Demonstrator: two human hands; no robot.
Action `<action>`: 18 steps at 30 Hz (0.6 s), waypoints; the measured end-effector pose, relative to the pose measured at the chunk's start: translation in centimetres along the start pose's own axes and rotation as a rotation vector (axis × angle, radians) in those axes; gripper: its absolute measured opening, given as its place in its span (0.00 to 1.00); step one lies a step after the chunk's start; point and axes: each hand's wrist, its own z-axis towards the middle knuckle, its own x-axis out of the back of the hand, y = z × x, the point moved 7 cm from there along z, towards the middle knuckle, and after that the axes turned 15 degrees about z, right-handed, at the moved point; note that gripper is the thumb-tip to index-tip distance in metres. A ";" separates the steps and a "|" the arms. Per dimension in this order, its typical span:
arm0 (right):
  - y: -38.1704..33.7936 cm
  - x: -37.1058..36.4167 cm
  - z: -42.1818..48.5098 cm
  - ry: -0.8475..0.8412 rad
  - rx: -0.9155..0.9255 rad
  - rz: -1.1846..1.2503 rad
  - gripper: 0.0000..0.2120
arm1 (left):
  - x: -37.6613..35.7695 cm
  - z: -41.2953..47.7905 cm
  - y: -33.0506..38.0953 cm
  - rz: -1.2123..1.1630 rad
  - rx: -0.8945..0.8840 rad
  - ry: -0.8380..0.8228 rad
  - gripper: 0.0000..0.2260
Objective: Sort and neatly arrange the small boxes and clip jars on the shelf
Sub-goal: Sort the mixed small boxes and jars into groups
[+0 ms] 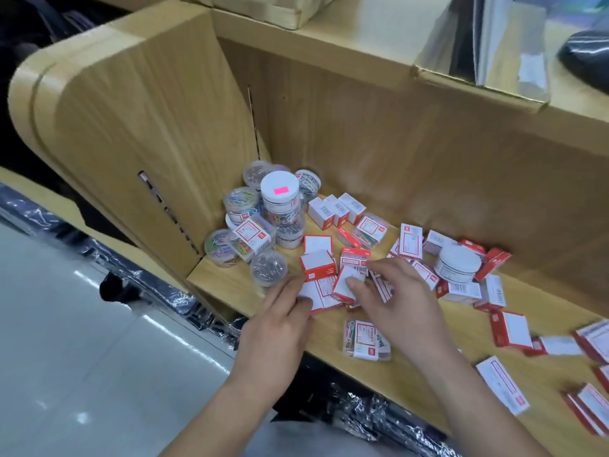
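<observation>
Several small red-and-white boxes lie scattered over the wooden shelf [412,367]. My left hand [280,318] grips a flat white box [318,293] by its left edge. My right hand [392,298] holds a tilted red-and-white box [344,285] between thumb and fingers. Several clear clip jars [268,268] are piled in the shelf's left corner, the tallest with a white lid [279,189] and a pink sticker. Three boxes [336,209] stand in a row behind. A clear box of coloured clips [365,339] lies near the front edge.
A low white-lidded jar [458,263] sits among boxes to the right. The shelf's rounded side panel [138,136] rises at the left, its back wall [395,143] behind. More boxes [507,329] spread toward the right edge. Wrapped goods [184,301] fill the lower shelf.
</observation>
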 end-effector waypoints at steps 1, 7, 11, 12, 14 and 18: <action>0.2 0.4 0.2 -0.014 -0.004 0.026 0.22 | 0.0 0.1 -0.1 -0.014 -0.006 0.011 0.07; -2.1 -1.0 0.1 -0.139 0.197 -0.030 0.25 | 1.7 -0.3 0.1 -0.004 -0.061 0.117 0.08; -3.0 -2.2 0.4 -0.122 0.229 -0.098 0.23 | 3.4 -1.4 -0.4 -0.034 0.020 0.247 0.06; -3.1 -2.4 0.7 -0.125 0.227 -0.112 0.23 | 3.9 -1.7 -0.7 -0.035 0.059 0.273 0.07; -3.4 -3.1 1.4 -0.138 0.241 -0.143 0.24 | 4.5 -2.1 -1.4 -0.054 0.148 0.281 0.09; -3.0 -5.4 3.1 -0.285 0.237 -0.260 0.22 | 3.3 -2.4 -1.7 -0.105 0.226 0.159 0.11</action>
